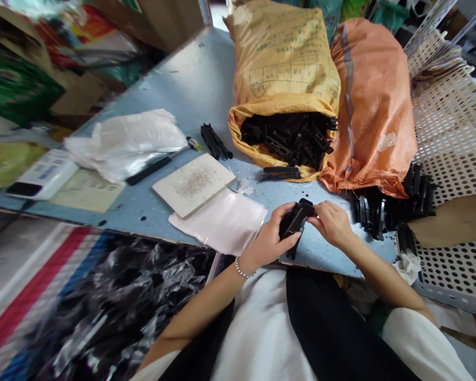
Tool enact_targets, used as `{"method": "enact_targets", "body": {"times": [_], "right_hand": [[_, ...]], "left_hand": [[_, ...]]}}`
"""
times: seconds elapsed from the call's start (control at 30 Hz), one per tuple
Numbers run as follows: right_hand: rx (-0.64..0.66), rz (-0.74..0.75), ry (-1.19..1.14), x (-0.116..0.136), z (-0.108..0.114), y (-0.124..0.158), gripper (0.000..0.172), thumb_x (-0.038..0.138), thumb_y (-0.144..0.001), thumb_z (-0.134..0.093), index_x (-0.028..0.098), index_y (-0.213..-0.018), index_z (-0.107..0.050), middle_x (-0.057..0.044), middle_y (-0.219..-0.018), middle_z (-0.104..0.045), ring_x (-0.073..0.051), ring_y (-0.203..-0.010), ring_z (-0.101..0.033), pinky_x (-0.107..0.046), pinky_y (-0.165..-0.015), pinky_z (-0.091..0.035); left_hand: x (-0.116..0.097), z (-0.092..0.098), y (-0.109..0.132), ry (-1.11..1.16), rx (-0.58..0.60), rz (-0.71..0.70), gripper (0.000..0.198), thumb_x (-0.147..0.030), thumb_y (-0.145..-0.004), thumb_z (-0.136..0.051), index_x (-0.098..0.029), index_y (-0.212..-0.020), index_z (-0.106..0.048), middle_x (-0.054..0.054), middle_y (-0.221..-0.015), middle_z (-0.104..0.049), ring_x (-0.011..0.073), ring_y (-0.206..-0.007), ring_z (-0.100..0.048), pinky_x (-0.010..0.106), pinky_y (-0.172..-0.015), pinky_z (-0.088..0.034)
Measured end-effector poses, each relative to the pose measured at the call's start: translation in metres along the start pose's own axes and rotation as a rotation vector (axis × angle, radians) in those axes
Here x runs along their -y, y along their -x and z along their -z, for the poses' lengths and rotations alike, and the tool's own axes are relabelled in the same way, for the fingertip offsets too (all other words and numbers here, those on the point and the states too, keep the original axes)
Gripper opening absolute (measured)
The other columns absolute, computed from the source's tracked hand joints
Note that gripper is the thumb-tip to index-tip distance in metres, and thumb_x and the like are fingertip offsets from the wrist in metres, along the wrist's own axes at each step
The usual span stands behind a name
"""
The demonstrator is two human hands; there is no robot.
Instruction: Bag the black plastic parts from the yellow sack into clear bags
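My left hand [266, 242] is wrapped around a long black plastic part [295, 219] just above the table's front edge. The thumb lies across the near side of the part, and its far end sticks out past the fingers. From the other side, my right hand [333, 223] pinches the part near that far end, with the fingertips partly hidden. Similar black parts fill the open mouth of a yellow woven sack [283, 58], and one loose black part [280, 173] lies in front of it. More black parts [375, 214] are heaped at the orange sack's mouth.
The orange sack [375, 100] leans beside a perforated plastic crate [456, 143]. Left on the blue table [190, 69] are a white block [194, 182], a white plastic bag [238, 219], more bags [130, 137] and a black-handled tool [148, 170]. Dark plastic bags [130, 301] lie below.
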State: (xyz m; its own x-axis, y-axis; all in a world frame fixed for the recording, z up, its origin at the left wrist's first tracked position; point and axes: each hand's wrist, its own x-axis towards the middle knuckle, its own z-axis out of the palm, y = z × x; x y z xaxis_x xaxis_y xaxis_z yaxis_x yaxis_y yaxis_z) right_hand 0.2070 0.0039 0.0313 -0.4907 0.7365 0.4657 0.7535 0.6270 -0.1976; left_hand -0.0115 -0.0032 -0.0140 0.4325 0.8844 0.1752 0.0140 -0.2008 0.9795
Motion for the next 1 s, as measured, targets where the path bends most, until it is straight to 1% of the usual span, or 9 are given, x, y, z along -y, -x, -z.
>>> {"method": "enact_targets", "body": {"times": [0.1,0.27,0.5,0.57,0.7,0.77,0.83,0.9,1.0], "right_hand": [[-0.01,0.062,0.125,-0.003,0.0,-0.002,0.029,0.041,-0.102,-0.048,0.016,-0.1,-0.061,-0.009,-0.083,-0.067,-0.021,-0.074,-0.055,-0.033,-0.068,-0.04],[0.119,0.144,0.283,-0.009,-0.001,-0.005,0.03,0.04,-0.103,-0.045,0.019,-0.093,-0.064,-0.007,-0.082,-0.066,-0.02,-0.073,-0.05,-0.035,-0.067,-0.033],[0.223,0.177,0.187,-0.016,-0.004,-0.014,0.04,0.045,-0.103,-0.041,0.018,-0.084,-0.063,-0.006,-0.072,-0.061,-0.019,-0.068,-0.048,-0.035,-0.062,-0.028],[0.251,0.116,0.097,-0.015,-0.008,-0.014,0.046,0.049,-0.104,-0.037,0.018,-0.079,-0.061,-0.006,-0.069,-0.061,-0.018,-0.066,-0.049,-0.034,-0.061,-0.029],[0.248,-0.24,-0.243,-0.012,-0.017,-0.013,0.058,0.047,-0.107,-0.018,0.019,-0.071,-0.053,-0.001,-0.06,-0.057,-0.013,-0.056,-0.051,-0.029,-0.058,-0.035],[0.268,-0.334,-0.369,-0.011,-0.018,-0.013,0.058,0.048,-0.107,-0.014,0.02,-0.073,-0.053,0.001,-0.06,-0.058,-0.012,-0.054,-0.053,-0.026,-0.058,-0.037],[0.274,-0.242,-0.316,-0.012,-0.014,-0.016,0.056,0.051,-0.106,-0.019,0.019,-0.083,-0.058,-0.002,-0.069,-0.064,-0.014,-0.063,-0.057,-0.027,-0.062,-0.039],[0.268,-0.057,-0.116,-0.014,-0.007,-0.021,0.051,0.053,-0.105,-0.027,0.017,-0.093,-0.062,-0.007,-0.08,-0.067,-0.018,-0.073,-0.057,-0.031,-0.065,-0.039],[0.316,0.19,0.145,-0.017,0.008,-0.032,0.04,0.045,-0.104,-0.038,0.016,-0.093,-0.063,-0.009,-0.08,-0.066,-0.02,-0.074,-0.053,-0.034,-0.064,-0.033]], "left_hand": [[-0.001,0.0,-0.001,0.063,-0.024,0.045,0.066,-0.037,-0.088,-0.067,-0.028,-0.145,-0.037,0.012,-0.141,-0.051,0.0266,-0.123,-0.055,0.044,-0.106,-0.045],[-0.008,-0.001,-0.002,0.345,-0.004,0.233,0.067,-0.039,-0.087,-0.069,-0.028,-0.144,-0.036,0.006,-0.11,-0.063,0.0182,-0.085,-0.066,0.033,-0.074,-0.057],[-0.016,-0.003,-0.004,0.523,-0.018,0.412,0.066,-0.04,-0.084,-0.071,-0.025,-0.139,-0.04,0.001,-0.093,-0.062,0.0129,-0.068,-0.063,0.027,-0.062,-0.056],[-0.015,-0.005,-0.003,0.529,-0.011,0.434,0.065,-0.041,-0.084,-0.071,-0.024,-0.139,-0.04,0.001,-0.09,-0.063,0.0128,-0.067,-0.063,0.027,-0.061,-0.056],[-0.012,-0.012,-0.001,0.493,-0.057,0.364,0.067,-0.04,-0.082,-0.073,-0.024,-0.139,-0.041,0.002,-0.093,-0.064,0.0134,-0.068,-0.064,0.027,-0.062,-0.056],[-0.013,-0.013,-0.001,0.531,-0.073,0.352,0.068,-0.04,-0.081,-0.074,-0.025,-0.138,-0.041,0.002,-0.095,-0.065,0.0131,-0.068,-0.064,0.027,-0.062,-0.056],[-0.014,-0.01,-0.003,0.595,-0.082,0.39,0.068,-0.041,-0.08,-0.074,-0.025,-0.137,-0.04,0.002,-0.094,-0.065,0.0127,-0.067,-0.064,0.027,-0.061,-0.056],[-0.016,-0.004,-0.006,0.646,-0.095,0.451,0.066,-0.041,-0.08,-0.073,-0.025,-0.135,-0.039,0.001,-0.092,-0.066,0.0125,-0.065,-0.064,0.027,-0.059,-0.056],[-0.02,0.003,-0.01,0.693,-0.063,0.542,0.065,-0.04,-0.079,-0.073,-0.024,-0.132,-0.039,0.001,-0.088,-0.066,0.0129,-0.063,-0.064,0.026,-0.056,-0.055]]}}
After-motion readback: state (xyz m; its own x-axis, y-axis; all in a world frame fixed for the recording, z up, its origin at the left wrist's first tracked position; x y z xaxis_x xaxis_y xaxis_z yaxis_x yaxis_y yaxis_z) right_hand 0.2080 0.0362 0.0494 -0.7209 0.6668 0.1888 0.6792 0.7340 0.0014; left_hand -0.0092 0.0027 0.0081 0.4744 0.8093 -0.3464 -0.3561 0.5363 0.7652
